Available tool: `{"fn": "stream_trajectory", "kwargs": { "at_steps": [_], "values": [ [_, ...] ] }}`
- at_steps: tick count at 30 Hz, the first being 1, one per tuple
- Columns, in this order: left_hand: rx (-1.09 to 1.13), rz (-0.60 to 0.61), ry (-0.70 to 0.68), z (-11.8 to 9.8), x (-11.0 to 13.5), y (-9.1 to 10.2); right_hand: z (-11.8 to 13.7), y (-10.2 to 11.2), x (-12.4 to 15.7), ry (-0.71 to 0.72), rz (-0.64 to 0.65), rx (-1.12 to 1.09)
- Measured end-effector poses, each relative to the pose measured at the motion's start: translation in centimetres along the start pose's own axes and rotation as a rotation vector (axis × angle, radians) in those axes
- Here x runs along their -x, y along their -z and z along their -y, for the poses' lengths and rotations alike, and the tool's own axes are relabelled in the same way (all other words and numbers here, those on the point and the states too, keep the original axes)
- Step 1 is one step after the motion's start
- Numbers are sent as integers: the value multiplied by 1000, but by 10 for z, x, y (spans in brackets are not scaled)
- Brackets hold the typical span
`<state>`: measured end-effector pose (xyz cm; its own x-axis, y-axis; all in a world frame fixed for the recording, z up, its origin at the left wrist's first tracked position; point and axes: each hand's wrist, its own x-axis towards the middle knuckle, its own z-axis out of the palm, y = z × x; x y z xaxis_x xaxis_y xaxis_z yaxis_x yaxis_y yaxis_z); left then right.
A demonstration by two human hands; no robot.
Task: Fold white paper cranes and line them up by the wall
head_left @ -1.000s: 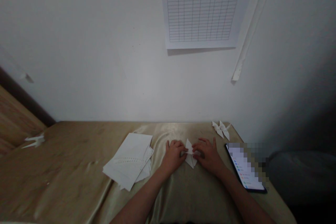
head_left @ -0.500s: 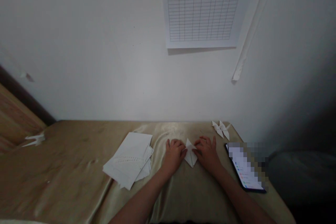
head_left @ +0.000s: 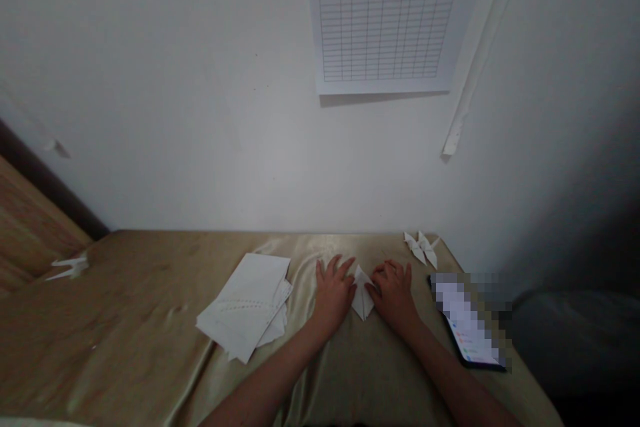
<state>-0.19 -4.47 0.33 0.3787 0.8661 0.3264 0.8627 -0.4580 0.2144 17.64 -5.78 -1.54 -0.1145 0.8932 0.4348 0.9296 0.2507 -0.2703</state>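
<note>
A small white folded paper (head_left: 363, 297), kite-shaped with a crease down its middle, lies on the cloth-covered table between my hands. My left hand (head_left: 334, 290) is at its left edge, thumb and index finger closed on the paper while the other fingers spread upward. From the other side, my right hand (head_left: 395, 290) grips the right edge, its thumb at the paper and its fingers bent. The fingertips partly cover both side corners of the paper.
Left of my hands lies a stack of white paper sheets (head_left: 250, 300). A phone (head_left: 467, 327) with a lit screen rests at the right edge. Folded paper figures (head_left: 421, 249) sit at the back right, and another paper figure (head_left: 73, 267) at far left. A wall (head_left: 200, 113) rises behind the table.
The paper's side corners have come inward, so it looks narrower. My left hand's outer fingers have lifted and spread. The right hand has stayed nearly in place.
</note>
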Motion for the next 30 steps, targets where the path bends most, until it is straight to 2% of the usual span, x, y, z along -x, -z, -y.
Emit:
{"fn": "stream_trajectory", "kwargs": {
  "at_steps": [13, 24, 30],
  "values": [
    [-36, 76, 119, -10, -9, 1, 2, 0, -3, -70, 36, 15],
    [-3, 45, 180, -11, -9, -7, 10, 7, -11, -139, 59, -37],
    [80, 57, 252, -10, -9, -10, 9, -4, -9, -221, 7, -76]
  ]
}}
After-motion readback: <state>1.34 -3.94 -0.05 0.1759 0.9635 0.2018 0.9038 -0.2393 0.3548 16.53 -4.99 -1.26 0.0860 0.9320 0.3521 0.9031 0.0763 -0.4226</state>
